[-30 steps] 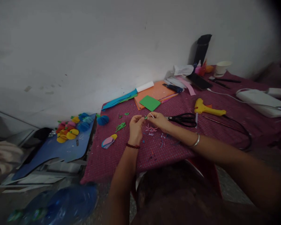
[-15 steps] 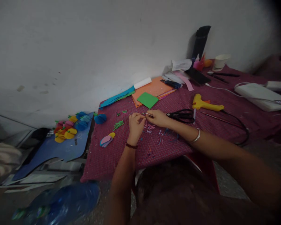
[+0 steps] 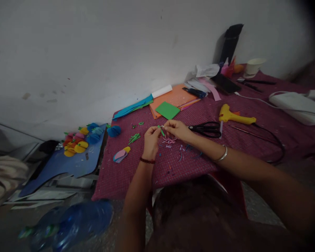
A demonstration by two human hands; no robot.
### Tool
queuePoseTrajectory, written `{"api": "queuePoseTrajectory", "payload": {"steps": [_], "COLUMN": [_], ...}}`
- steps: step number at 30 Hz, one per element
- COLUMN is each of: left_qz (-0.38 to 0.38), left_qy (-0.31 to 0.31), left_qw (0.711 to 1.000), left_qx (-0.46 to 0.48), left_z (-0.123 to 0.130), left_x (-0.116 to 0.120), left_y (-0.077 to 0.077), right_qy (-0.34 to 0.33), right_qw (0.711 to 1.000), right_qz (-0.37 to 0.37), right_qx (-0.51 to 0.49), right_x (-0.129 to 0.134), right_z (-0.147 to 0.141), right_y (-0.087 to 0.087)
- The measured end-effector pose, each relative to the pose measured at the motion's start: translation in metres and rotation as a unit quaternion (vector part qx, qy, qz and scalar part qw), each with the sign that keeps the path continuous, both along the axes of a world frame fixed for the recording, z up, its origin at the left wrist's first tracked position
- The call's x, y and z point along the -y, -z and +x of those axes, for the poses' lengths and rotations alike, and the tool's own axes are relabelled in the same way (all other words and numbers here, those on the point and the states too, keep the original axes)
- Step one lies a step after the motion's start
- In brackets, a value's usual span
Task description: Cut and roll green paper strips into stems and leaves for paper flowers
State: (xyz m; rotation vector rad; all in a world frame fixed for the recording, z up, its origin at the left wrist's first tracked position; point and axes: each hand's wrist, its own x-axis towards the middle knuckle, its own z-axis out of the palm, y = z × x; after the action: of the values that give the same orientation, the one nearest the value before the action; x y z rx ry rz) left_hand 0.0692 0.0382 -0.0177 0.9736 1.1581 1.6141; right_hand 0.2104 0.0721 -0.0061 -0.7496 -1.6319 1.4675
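Observation:
My left hand (image 3: 151,140) is closed in a pinch on a small green paper strip (image 3: 162,132), which slants down between the two hands. Close beside it, my right hand (image 3: 179,130) pinches a thin, pale, curved piece (image 3: 162,126) at the fingertips; whether this is joined to the green strip I cannot tell. Pink paper scraps (image 3: 169,141) lie under the hands. Black-handled scissors (image 3: 208,129) rest to the right of my right hand. Cut green strips (image 3: 134,138) are left of my left hand, with petal-shaped pink, blue and yellow pieces (image 3: 121,154) nearer me.
Behind my hands lie a green sheet (image 3: 167,110), orange sheets (image 3: 183,94) and a box cutter (image 3: 194,92). A yellow glue gun (image 3: 236,116) with its cord is at right, near a phone (image 3: 225,84). Colourful paper balls (image 3: 80,140) sit on a blue board (image 3: 76,166) at left.
The green strip now shows between my fingers, and my hands have parted slightly. The whole view has shifted a little.

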Motion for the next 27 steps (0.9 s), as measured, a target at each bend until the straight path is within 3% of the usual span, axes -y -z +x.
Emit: {"api": "queuePoseTrajectory", "payload": {"steps": [6,11,22,27], "left_qz": [0.016,0.02,0.004,-0.017], "left_qy": [0.022,0.027,0.038,0.051], "left_qw": [0.999,0.999,0.999,0.997], "left_qx": [-0.02,-0.002,0.026,0.059], "left_z": [0.006,0.008,0.011,0.012], "left_x": [0.003,0.003,0.007,0.009], "left_y": [0.0,0.001,-0.007,-0.008], "right_qy": [-0.021,-0.037,-0.015,0.034], "right_qw": [0.997,0.996,0.999,0.997], "right_qz": [-0.064,-0.073,-0.013,0.075], "right_qx": [-0.042,-0.047,-0.029,0.002], "right_x": [0.001,-0.002,-0.005,-0.006], "right_z": [-0.001,-0.001,0.001,0.0], "right_y": [-0.002,0.003,0.005,0.004]}}
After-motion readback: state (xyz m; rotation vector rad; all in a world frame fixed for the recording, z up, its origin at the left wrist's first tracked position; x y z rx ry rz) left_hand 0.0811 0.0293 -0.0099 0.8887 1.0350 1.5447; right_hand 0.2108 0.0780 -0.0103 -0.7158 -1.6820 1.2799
